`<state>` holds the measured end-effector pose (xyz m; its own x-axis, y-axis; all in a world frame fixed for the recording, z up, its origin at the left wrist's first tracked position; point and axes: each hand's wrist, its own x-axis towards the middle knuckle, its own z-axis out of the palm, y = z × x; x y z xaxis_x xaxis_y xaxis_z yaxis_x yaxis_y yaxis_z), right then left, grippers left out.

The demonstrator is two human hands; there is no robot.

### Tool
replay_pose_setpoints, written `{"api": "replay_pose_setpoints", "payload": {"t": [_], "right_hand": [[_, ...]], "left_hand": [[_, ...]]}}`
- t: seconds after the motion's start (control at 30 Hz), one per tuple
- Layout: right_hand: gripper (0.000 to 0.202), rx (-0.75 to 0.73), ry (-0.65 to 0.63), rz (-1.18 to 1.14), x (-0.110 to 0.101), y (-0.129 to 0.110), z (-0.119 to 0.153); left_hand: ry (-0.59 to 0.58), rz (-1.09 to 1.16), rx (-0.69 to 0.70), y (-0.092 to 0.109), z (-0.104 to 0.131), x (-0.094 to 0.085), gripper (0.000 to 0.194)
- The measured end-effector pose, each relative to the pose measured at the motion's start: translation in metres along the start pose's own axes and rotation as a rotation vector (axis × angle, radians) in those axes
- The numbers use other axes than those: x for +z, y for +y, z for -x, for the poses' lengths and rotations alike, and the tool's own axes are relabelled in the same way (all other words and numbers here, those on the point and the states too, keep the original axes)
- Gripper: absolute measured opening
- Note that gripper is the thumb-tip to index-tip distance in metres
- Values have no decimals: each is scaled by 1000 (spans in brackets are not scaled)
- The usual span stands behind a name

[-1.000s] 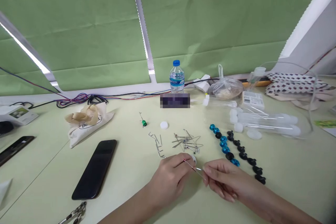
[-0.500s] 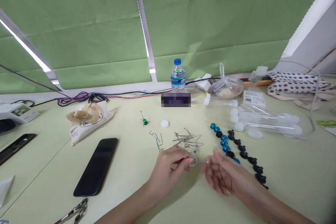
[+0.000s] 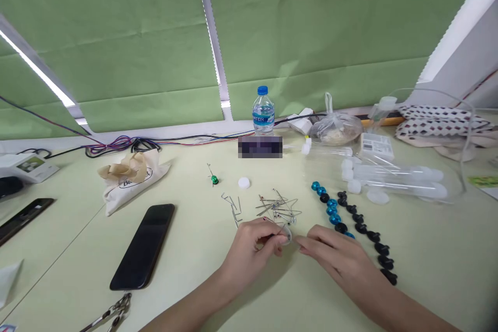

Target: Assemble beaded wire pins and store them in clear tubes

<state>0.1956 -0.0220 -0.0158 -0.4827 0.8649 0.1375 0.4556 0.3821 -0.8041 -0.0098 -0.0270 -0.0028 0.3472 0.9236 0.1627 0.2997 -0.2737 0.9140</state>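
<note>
Near the table's middle, my left hand [image 3: 252,246] pinches a small round, translucent cap-like piece [image 3: 288,234] between thumb and fingers. My right hand [image 3: 336,257] is closed just to its right, fingertips pressed together and aimed at that piece. The thin bent metal pin in the right fingertips is mostly hidden by them. Just beyond my hands lies a loose heap of thin metal pins [image 3: 278,208], some with small coloured ends. Left of the heap are several short L-shaped pins [image 3: 234,209]. A row of shiny blue and black beads [image 3: 332,210] and a row of black knob-like pieces [image 3: 361,228] run beside my right hand.
A green bead with wire [image 3: 215,180] and a white cap [image 3: 244,182] lie farther back. At left are a phone [image 3: 143,246] and cloth pouch [image 3: 132,181]. Clear tubes [image 3: 404,189] lie at right; a water bottle [image 3: 263,114] stands behind.
My right hand has turned palm down, and its fingertips have closed in toward the round piece. The bent pin that showed in it is now largely covered. The left hand stays put.
</note>
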Motion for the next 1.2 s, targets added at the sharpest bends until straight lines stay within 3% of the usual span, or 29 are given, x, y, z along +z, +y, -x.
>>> {"api": "replay_pose_setpoints", "payload": {"t": [0.07,0.13,0.23,0.3,0.37,0.47,0.53,0.67,0.8,0.97,1.07,1.2], "right_hand": [[26,18,37,-87,-1,0,0],[33,188,18,-356,0,0,1],[53,547,-144,-780,4,-1,1],[54,682,-265,-954,5,-3,2],[45,674,-305,-1024,5,-5,1],[37,621,-240,-1020,2,-8,0],[41,651,-211,-1013,-1,-8,-1],[43,677,-280,-1046,-2,-6,-1],[35,628,-272,-1011,-3,-10,-2],[32,439,-200,-707,-6,-14,-7],[37,395,-155,-654,-5,-12,-8],[62,585,-222,-832,-1,-6,-5]], "left_hand": [[22,59,-8,-1,0,1,28],[64,74,13,-1,0,1,28],[115,15,123,-2,3,1,26],[109,-37,232,-3,5,2,21],[88,-71,301,-4,7,3,20],[78,-92,306,-5,7,4,21],[83,-95,305,-6,7,4,21],[78,-99,323,-8,5,3,20],[74,-54,190,-5,4,5,20],[30,142,-107,-4,0,6,19],[41,234,-138,-5,-2,3,20],[70,171,-64,-4,-2,0,21]]}}
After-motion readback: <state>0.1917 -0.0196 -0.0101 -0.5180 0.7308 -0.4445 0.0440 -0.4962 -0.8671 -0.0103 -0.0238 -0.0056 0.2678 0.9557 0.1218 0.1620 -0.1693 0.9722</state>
